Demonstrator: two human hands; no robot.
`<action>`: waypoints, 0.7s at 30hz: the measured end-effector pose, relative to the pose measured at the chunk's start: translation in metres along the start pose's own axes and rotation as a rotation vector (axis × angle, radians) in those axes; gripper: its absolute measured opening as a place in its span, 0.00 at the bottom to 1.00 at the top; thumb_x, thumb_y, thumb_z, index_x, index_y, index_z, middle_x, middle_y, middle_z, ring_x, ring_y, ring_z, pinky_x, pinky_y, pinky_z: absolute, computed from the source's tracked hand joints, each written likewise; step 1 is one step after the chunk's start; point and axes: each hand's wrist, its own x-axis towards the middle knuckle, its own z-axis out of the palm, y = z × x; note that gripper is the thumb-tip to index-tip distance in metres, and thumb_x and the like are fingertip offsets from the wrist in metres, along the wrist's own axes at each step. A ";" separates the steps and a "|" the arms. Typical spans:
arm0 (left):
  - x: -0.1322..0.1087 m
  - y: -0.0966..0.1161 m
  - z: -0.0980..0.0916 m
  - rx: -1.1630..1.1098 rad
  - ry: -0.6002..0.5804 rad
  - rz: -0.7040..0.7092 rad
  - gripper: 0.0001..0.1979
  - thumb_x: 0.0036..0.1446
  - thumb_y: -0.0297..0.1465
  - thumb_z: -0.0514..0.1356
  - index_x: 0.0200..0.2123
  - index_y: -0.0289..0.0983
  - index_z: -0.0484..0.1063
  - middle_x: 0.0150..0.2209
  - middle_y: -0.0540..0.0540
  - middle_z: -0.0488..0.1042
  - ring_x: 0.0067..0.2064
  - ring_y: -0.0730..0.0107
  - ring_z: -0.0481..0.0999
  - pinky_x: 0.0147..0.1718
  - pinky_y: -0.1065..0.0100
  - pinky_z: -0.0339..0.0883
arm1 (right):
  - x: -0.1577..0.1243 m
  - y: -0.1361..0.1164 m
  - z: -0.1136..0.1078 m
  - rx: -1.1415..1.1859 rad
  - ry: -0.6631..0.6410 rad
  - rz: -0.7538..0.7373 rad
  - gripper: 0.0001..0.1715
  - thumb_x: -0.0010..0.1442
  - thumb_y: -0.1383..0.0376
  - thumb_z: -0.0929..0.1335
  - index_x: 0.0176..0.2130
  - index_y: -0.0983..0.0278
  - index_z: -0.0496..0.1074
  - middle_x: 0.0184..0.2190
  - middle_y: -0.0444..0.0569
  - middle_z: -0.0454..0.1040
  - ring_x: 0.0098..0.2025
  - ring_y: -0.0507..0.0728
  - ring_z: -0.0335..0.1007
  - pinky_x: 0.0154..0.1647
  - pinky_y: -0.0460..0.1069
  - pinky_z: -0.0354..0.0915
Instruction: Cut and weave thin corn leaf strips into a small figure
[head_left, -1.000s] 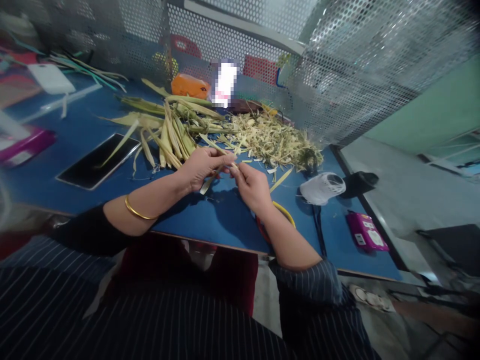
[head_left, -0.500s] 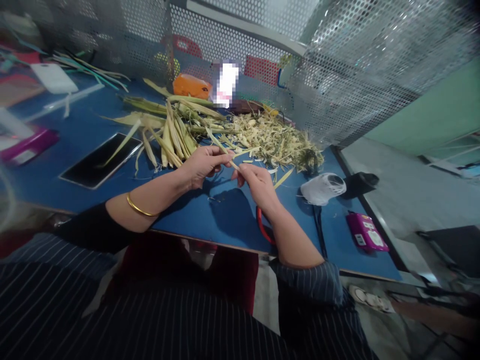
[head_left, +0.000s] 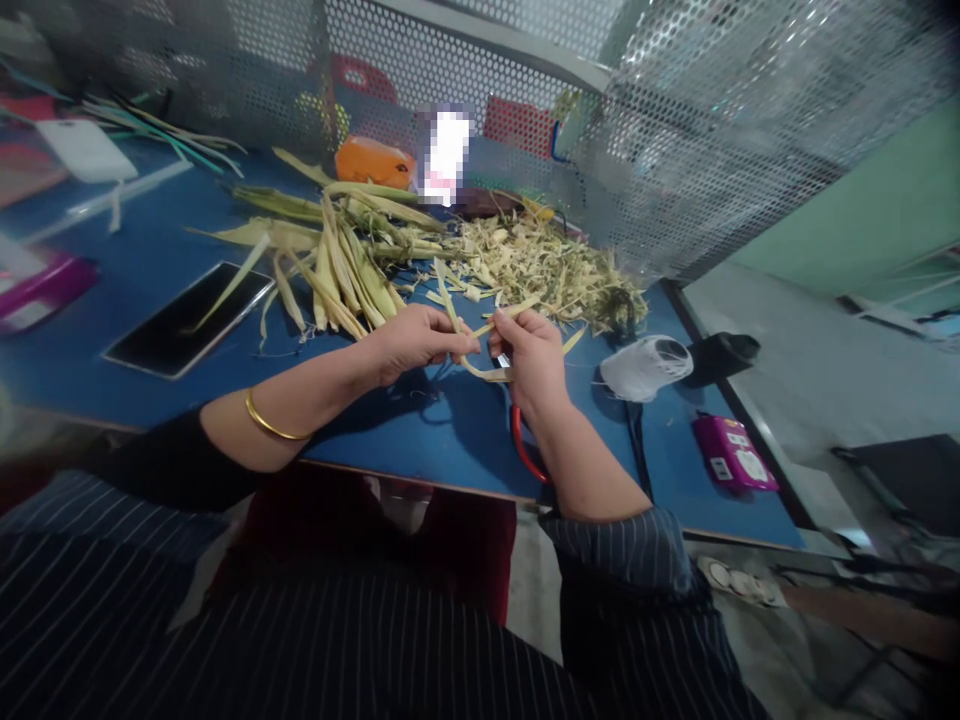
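Note:
My left hand (head_left: pixel 424 345) is closed, thumb and fingers pinching a pale corn husk strip (head_left: pixel 446 290). One end of the strip points up and away; the rest bends below my fingertips toward my right hand. My right hand (head_left: pixel 534 365) pinches a husk strip too, at the spot where two lengths cross between the hands. Whether these are one strip or two I cannot tell. A red curved handle (head_left: pixel 526 452) lies on the table under my right wrist, the rest of it hidden. Beyond my left hand is a bunch of corn husks (head_left: pixel 337 265).
A heap of husk shreds (head_left: pixel 540 260) lies beyond my right hand. On the right are a white thread spool (head_left: pixel 646 368), a black spool (head_left: pixel 724 358) and a purple packet (head_left: pixel 735 455). A dark flat tablet-like slab (head_left: pixel 187 325) lies left. A perforated metal screen (head_left: pixel 525 70) borders the back.
The strip, stretched fairly straight between my hands before, now bends and crosses itself or another length. My right hand has shifted slightly up and right. Both hands keep their pinch.

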 end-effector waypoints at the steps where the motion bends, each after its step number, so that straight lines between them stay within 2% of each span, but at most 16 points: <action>1: 0.001 -0.001 0.000 0.005 -0.015 -0.005 0.12 0.45 0.37 0.68 0.23 0.32 0.76 0.17 0.50 0.65 0.18 0.81 0.53 0.18 0.72 0.42 | 0.001 0.001 0.000 -0.003 0.029 -0.012 0.18 0.49 0.53 0.73 0.24 0.63 0.69 0.17 0.39 0.65 0.18 0.47 0.57 0.22 0.45 0.56; 5: 0.001 -0.001 0.000 0.027 -0.022 -0.022 0.11 0.43 0.36 0.68 0.23 0.32 0.77 0.17 0.50 0.65 0.18 0.81 0.54 0.18 0.73 0.44 | 0.006 0.006 -0.004 -0.037 0.037 0.001 0.19 0.49 0.52 0.73 0.24 0.63 0.69 0.17 0.39 0.65 0.17 0.47 0.57 0.21 0.46 0.55; 8: -0.001 0.004 -0.001 0.018 -0.005 -0.007 0.11 0.46 0.37 0.67 0.26 0.33 0.79 0.17 0.50 0.65 0.18 0.80 0.54 0.18 0.73 0.43 | 0.012 0.009 -0.011 -0.120 0.021 0.002 0.18 0.53 0.52 0.71 0.28 0.64 0.70 0.20 0.41 0.66 0.20 0.48 0.60 0.24 0.46 0.59; 10: -0.003 0.008 -0.001 0.001 -0.005 0.013 0.13 0.50 0.39 0.64 0.27 0.34 0.80 0.18 0.49 0.65 0.18 0.80 0.53 0.18 0.73 0.43 | 0.015 0.008 -0.017 -0.226 0.149 -0.143 0.17 0.57 0.52 0.68 0.35 0.63 0.71 0.26 0.44 0.69 0.26 0.51 0.66 0.30 0.48 0.64; 12: -0.005 0.013 -0.001 -0.001 -0.006 0.028 0.15 0.53 0.40 0.62 0.27 0.35 0.80 0.19 0.48 0.67 0.18 0.80 0.54 0.18 0.72 0.44 | 0.016 0.003 -0.022 -0.374 0.327 -0.381 0.20 0.60 0.51 0.66 0.44 0.62 0.71 0.36 0.50 0.71 0.38 0.56 0.70 0.39 0.52 0.66; 13: -0.006 0.014 -0.001 0.009 -0.015 0.033 0.15 0.54 0.40 0.61 0.26 0.35 0.80 0.19 0.47 0.69 0.18 0.80 0.54 0.18 0.72 0.45 | 0.015 0.000 -0.022 -0.457 0.370 -0.490 0.21 0.61 0.51 0.65 0.47 0.61 0.70 0.40 0.52 0.72 0.44 0.58 0.70 0.44 0.55 0.66; 14: -0.007 0.015 -0.001 0.026 -0.035 0.037 0.15 0.54 0.40 0.61 0.25 0.35 0.79 0.20 0.47 0.69 0.18 0.80 0.54 0.18 0.72 0.45 | 0.013 -0.003 -0.022 -0.535 0.344 -0.559 0.21 0.61 0.51 0.65 0.48 0.61 0.71 0.43 0.54 0.72 0.49 0.60 0.68 0.47 0.57 0.64; 16: -0.008 0.015 0.000 0.083 -0.086 0.043 0.15 0.53 0.39 0.62 0.22 0.34 0.77 0.19 0.47 0.69 0.18 0.79 0.55 0.18 0.72 0.46 | 0.007 -0.009 -0.017 -0.642 0.123 -0.602 0.16 0.62 0.53 0.65 0.40 0.61 0.75 0.41 0.53 0.74 0.48 0.61 0.68 0.49 0.57 0.63; 18: -0.010 0.013 0.002 0.156 -0.136 0.046 0.16 0.53 0.38 0.62 0.19 0.34 0.75 0.17 0.49 0.66 0.19 0.79 0.55 0.19 0.72 0.47 | 0.001 -0.012 -0.011 -0.630 -0.156 -0.509 0.17 0.61 0.53 0.66 0.30 0.62 0.75 0.33 0.49 0.74 0.39 0.57 0.70 0.44 0.53 0.64; 19: -0.010 0.011 0.003 0.189 -0.153 0.049 0.16 0.53 0.37 0.61 0.18 0.34 0.74 0.16 0.50 0.64 0.19 0.79 0.55 0.19 0.72 0.47 | -0.002 -0.011 -0.007 -0.582 -0.254 -0.431 0.18 0.60 0.53 0.67 0.27 0.62 0.73 0.28 0.47 0.73 0.34 0.55 0.69 0.39 0.51 0.64; 21: -0.011 0.009 0.004 0.241 -0.168 0.067 0.17 0.54 0.37 0.60 0.18 0.34 0.74 0.15 0.51 0.61 0.19 0.79 0.54 0.20 0.72 0.46 | -0.005 -0.009 -0.002 -0.451 -0.315 -0.275 0.18 0.58 0.54 0.69 0.24 0.63 0.71 0.23 0.43 0.69 0.26 0.52 0.65 0.31 0.49 0.62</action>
